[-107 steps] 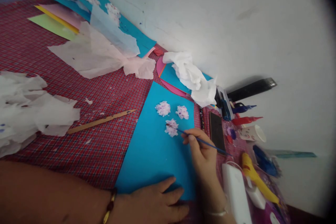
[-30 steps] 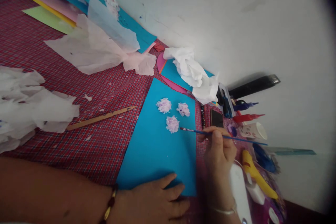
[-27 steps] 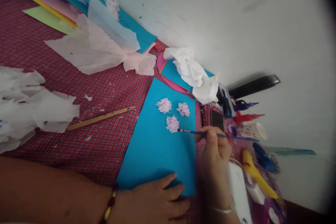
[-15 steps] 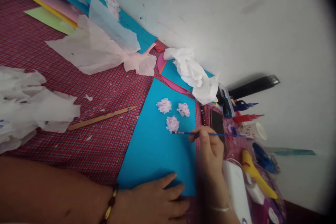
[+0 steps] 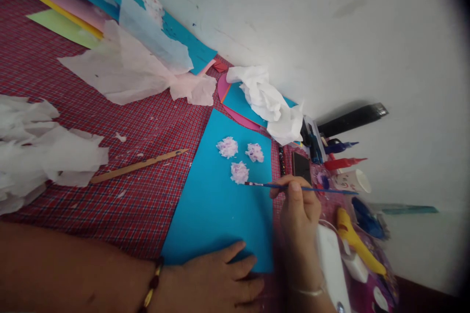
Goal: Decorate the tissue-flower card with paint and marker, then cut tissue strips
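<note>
Paintbrush [image 5: 265, 185] | pinched between right hand [image 5: 301, 210] fingers | left hand [image 5: 216, 283] flat on blue paper [image 5: 216, 205]

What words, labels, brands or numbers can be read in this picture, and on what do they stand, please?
No text can be read clearly here.
white paper cup: red marks, too blurred to read.
yellow bottle: any label is too blurred to read.
paintbrush in the right hand: no print visible.

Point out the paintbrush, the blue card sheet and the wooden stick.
paintbrush [image 5: 262, 185], head view, shaft near the bristles.
blue card sheet [image 5: 216, 210], head view, bare middle.
wooden stick [image 5: 139, 165], head view, mid-length.
</note>
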`<state>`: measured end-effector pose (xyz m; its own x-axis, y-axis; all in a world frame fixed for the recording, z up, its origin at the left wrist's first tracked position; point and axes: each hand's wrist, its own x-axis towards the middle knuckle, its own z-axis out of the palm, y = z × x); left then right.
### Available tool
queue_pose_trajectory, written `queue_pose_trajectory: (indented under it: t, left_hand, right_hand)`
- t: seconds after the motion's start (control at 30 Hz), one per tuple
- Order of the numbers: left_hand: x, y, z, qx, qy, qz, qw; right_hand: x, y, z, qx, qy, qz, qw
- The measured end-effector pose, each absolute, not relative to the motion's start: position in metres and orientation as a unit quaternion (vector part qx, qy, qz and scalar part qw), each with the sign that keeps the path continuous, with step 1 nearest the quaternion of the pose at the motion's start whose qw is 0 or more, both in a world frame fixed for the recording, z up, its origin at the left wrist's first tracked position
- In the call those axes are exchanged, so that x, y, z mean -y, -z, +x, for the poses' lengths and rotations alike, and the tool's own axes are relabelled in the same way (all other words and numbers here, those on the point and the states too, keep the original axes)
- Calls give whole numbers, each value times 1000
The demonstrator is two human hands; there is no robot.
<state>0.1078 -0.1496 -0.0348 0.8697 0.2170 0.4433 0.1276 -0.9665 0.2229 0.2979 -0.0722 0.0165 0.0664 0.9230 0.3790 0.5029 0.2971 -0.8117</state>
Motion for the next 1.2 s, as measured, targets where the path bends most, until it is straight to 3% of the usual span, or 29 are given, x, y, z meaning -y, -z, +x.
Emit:
queue_pose_trajectory:
  t: [0.2,0.5,0.67,0.93,1.2]
  left_hand:
    - [151,34,108,-96,-233,963,99]
    - [150,35,108,-92,-237,963,92]
    - [151,36,108,-94,-239,961,104]
    - [149,29,107,-96,-237,959,120]
    - [149,31,107,-96,-241,958,122]
  right_hand:
    - [72,-11,295,672,-222,-563,426]
    - [72,-15,298,666,-212,-549,459]
    - [71,-11,294,675,-232,-563,417]
    - [74,-16,295,649,-199,-555,481]
    - [72,-15,296,662,-195,-594,413]
